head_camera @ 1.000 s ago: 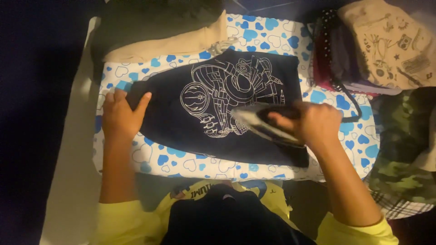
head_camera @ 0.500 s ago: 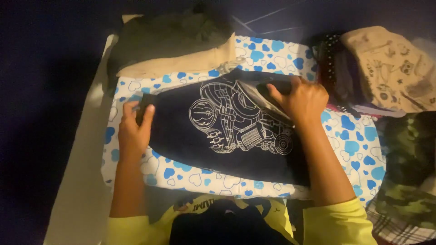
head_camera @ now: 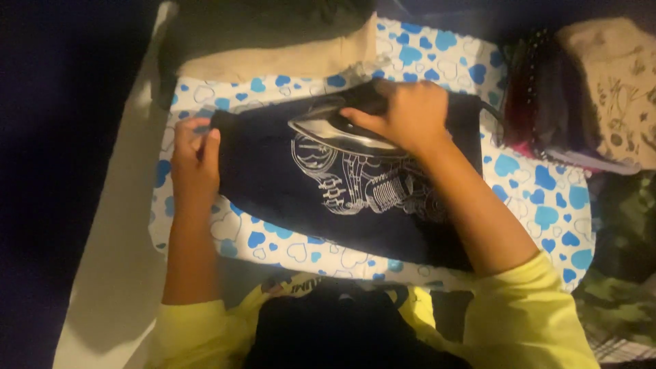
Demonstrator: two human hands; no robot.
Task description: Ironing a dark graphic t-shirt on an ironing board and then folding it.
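Note:
A dark navy garment (head_camera: 273, 191) with a white line drawing lies flat on a white cloth with blue hearts (head_camera: 540, 198). My right hand (head_camera: 403, 116) grips the handle of an iron (head_camera: 335, 128), which rests on the garment's upper part, over the top of the drawing. My left hand (head_camera: 195, 160) pinches the garment's left edge and holds it down. Both of my sleeves are yellow.
Folded beige and dark olive clothes (head_camera: 273, 48) lie at the far edge. A stack of folded clothes (head_camera: 588, 96) with a printed beige piece on top stands at the right. Camouflage fabric (head_camera: 622, 266) lies at the near right. The iron's cord (head_camera: 493, 116) runs right.
My right hand has slid the iron from the garment's lower right up and to the left, onto its upper part. My left hand stays on the left edge.

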